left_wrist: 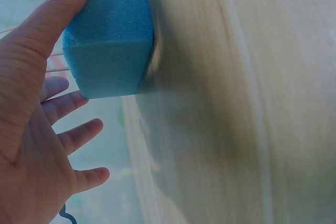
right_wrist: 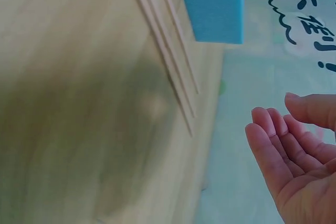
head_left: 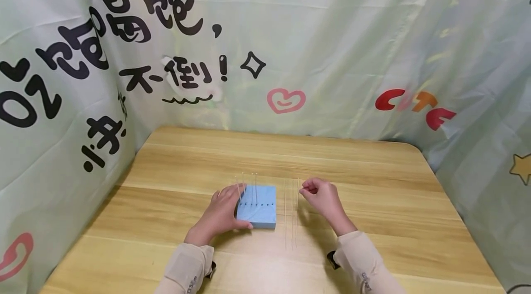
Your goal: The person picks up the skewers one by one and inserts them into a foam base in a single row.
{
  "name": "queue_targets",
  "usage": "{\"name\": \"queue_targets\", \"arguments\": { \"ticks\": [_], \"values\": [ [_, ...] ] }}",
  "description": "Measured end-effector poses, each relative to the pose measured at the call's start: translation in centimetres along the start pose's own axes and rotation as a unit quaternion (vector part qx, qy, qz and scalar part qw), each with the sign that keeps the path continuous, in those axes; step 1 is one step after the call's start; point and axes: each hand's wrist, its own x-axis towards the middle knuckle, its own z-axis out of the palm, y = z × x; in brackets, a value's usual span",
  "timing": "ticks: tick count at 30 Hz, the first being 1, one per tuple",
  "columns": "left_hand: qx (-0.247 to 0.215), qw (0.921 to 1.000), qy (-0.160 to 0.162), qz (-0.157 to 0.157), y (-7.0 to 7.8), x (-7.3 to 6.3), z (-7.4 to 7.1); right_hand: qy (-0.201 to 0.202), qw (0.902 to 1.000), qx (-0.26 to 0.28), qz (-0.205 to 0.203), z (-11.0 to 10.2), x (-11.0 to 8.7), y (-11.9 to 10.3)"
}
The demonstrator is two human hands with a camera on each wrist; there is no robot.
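A blue foam block (head_left: 259, 214) lies on the table with a row of small dark holes across its top. Several thin wooden sticks (head_left: 256, 189) stand upright in the holes on its left side. My left hand (head_left: 221, 211) holds the block from the left, thumb at the near side and fingers toward the back; in the left wrist view the thumb presses against the block (left_wrist: 110, 14). Three loose sticks (head_left: 285, 220) lie side by side just right of the block. Beside their far ends is my right hand (head_left: 325, 198), thumb and fingertips apart with nothing between them (right_wrist: 299, 166).
The wood-grain table (head_left: 373, 179) reaches back to a pale printed curtain (head_left: 332, 45), which stands around its far side and both flanks. Each sleeve ends near a dark wrist strap (head_left: 333, 260).
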Motion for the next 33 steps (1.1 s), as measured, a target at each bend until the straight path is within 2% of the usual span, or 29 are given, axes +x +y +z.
{"name": "queue_targets", "arguments": {
  "ticks": [13,18,26,33],
  "values": [
    [-0.002,1.0,0.003,0.001,-0.2,0.0,0.1,-0.061,0.996,-0.006,0.065,1.8,-0.3,1.1],
    [0.001,1.0,0.004,0.003,-0.3,0.0,0.2,-0.074,0.9941,-0.027,0.074,2.5,-0.6,1.3],
    [0.002,1.0,0.004,0.003,-0.3,0.0,0.2,-0.072,0.9944,-0.047,0.061,3.2,-0.7,1.6],
    [0.005,1.0,0.002,0.003,-0.1,0.0,0.1,-0.052,0.9924,-0.085,0.071,3.6,-0.7,1.8]
  ]
}}
